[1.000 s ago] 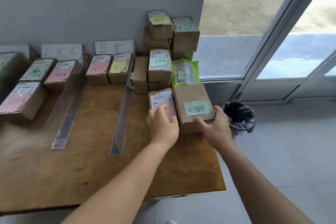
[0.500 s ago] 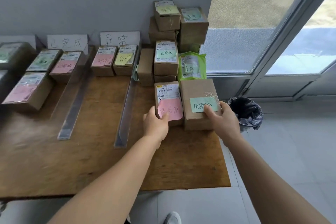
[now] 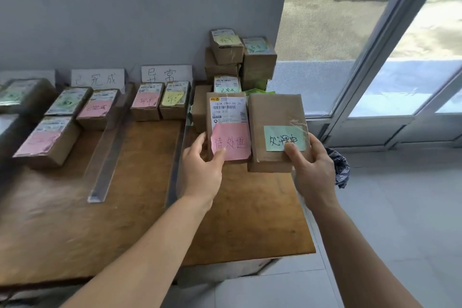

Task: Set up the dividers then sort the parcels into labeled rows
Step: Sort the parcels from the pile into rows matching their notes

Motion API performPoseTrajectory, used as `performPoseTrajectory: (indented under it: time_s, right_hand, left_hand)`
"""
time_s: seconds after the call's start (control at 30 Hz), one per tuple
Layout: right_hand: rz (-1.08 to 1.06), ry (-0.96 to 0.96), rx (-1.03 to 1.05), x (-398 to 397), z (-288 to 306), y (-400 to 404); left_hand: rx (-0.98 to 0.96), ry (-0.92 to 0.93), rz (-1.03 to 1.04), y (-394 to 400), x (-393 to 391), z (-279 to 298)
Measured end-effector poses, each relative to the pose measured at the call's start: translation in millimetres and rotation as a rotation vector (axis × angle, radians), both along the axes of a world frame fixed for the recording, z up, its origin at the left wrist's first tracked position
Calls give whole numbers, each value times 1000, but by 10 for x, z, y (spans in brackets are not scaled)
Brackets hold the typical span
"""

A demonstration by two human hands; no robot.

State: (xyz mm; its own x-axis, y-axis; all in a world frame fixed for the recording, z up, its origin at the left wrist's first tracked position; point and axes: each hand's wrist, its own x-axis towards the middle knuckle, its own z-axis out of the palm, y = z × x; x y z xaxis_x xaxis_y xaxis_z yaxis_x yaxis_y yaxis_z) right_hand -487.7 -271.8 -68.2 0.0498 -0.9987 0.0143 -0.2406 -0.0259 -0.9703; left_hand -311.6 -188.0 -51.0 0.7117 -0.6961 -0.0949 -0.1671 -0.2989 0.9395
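head view | left hand fingers clamped on pink-note parcel | right hand fingers clamped on green-note parcel | both lifted above table, long sides pointing away | rows lie to the left, left hand nearer

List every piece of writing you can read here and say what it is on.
"待处理": pink note on the parcel the left hand holds.
"处理中": green note on the parcel the right hand holds.
"已完成": white sign by the wall.
"异常": white sign beside it.
Shipping labels and the other notes: too blurred.
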Motion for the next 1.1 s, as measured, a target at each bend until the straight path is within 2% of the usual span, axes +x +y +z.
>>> performPoseTrajectory:
  time_s: [0.2,0.43,0.8,1.1]
  right_hand:
    - [6,-100,-82,414,336,417]
    - [120,-184,-125,1111,657,1099]
    - [275,-113,-213,2404,899,2200]
    - [410,-8,-257,3333,965,2767]
  left_hand:
    - [-157,-21,-8,445,406,326]
    - [-218,-29,57,1276,1067,564]
    - [-304,-27,190,2693,2116,842]
    - [-332,1,338,3456,2867,831]
